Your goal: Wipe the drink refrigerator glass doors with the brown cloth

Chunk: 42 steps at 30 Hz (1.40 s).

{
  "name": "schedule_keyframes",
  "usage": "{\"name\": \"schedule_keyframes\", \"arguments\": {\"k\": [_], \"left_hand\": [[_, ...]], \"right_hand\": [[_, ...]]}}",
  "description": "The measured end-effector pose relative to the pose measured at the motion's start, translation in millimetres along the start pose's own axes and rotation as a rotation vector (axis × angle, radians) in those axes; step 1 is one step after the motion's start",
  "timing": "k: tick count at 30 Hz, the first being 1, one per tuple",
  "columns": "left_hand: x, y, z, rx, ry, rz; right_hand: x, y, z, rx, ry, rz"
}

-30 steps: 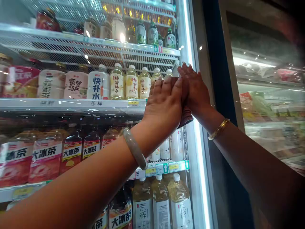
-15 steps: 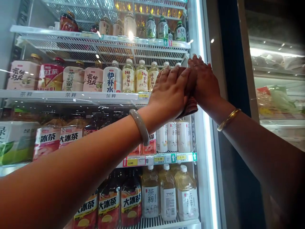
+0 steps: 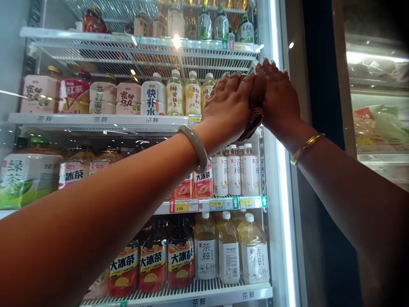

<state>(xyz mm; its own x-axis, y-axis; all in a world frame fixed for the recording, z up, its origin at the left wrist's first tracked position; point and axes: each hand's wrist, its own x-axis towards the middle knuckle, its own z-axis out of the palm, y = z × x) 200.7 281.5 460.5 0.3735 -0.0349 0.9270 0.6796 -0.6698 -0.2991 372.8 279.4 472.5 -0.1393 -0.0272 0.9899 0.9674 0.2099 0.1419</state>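
A big drinks fridge point(image 3: 281, 179) fills the view. Its glass door point(image 3: 96, 140) is shut, and lights shine back off it. Behind the glass are white wire shelves point(image 3: 105, 120) full of drinks, set in neat rows so the labels face out. Big bottles of tea point(image 3: 228, 251) stand on the low shelf. Smaller yellow bottles point(image 3: 175, 94) stand higher up. Little price tags point(image 3: 216, 204) sit on the shelf edges, under the drinks they belong to.

Two arms reach up to the top right part of the door. The left hand point(image 3: 228, 111) lies flat, fingers close together, on top of a dark red cloth point(image 3: 254, 121). The right hand point(image 3: 279, 102) presses just beside it, fingers flat too, and touches the cloth at its side. The cloth is squashed between the hands and the glass, near the bright light strip at the door's edge. Both hands push on it, likely so it rubs the glass hard and does not slip down.

A pale bangle point(image 3: 194, 147) is on the left wrist. A thin gold bangle point(image 3: 306, 147) is on the right.
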Motion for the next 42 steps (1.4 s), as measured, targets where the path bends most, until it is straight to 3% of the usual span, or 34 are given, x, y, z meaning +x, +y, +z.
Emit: {"name": "schedule_keyframes", "arguments": {"k": [5,12,18,21,24,28,31,34,39,42], "left_hand": [[21.0,-3.0,-7.5,0.055,-0.027,-0.056],[-10.7,0.9,-13.7,0.058,-0.117,0.121],[18.1,-0.5,-15.9,0.065,-0.075,-0.074],[18.0,8.8,-3.0,0.052,-0.024,-0.084],[16.8,11.8,5.3,-0.006,-0.007,-0.111],[19.8,-5.5,-11.2,-0.087,-0.058,-0.068],[5.8,-25.9,-36.9,-0.072,-0.066,-0.047],[-22.4,-40.2,-53.4,0.074,-0.059,-0.084],[-50.4,-45.5,-46.8,0.232,-0.028,-0.159],[-51.9,-46.6,-43.2,0.222,-0.005,-0.153]], "right_hand": [[0.1,-4.5,-2.0,0.005,-0.01,0.004],[-1.6,-7.0,-3.7,0.025,-0.018,0.016],[1.8,-5.4,-4.2,0.083,0.011,0.041],[0.7,-7.5,-10.8,0.211,0.039,0.096],[-5.1,-20.5,-13.6,0.346,0.046,0.051],[-15.1,-44.2,-9.9,0.345,-0.025,0.025],[-19.9,-50.0,-13.9,0.241,-0.049,0.017],[-16.4,-51.8,-24.5,0.126,-0.086,-0.007],[3.7,-88.7,-21.1,0.134,-0.174,0.091],[-4.2,-107.8,-11.8,0.165,-0.155,-0.014]]}}
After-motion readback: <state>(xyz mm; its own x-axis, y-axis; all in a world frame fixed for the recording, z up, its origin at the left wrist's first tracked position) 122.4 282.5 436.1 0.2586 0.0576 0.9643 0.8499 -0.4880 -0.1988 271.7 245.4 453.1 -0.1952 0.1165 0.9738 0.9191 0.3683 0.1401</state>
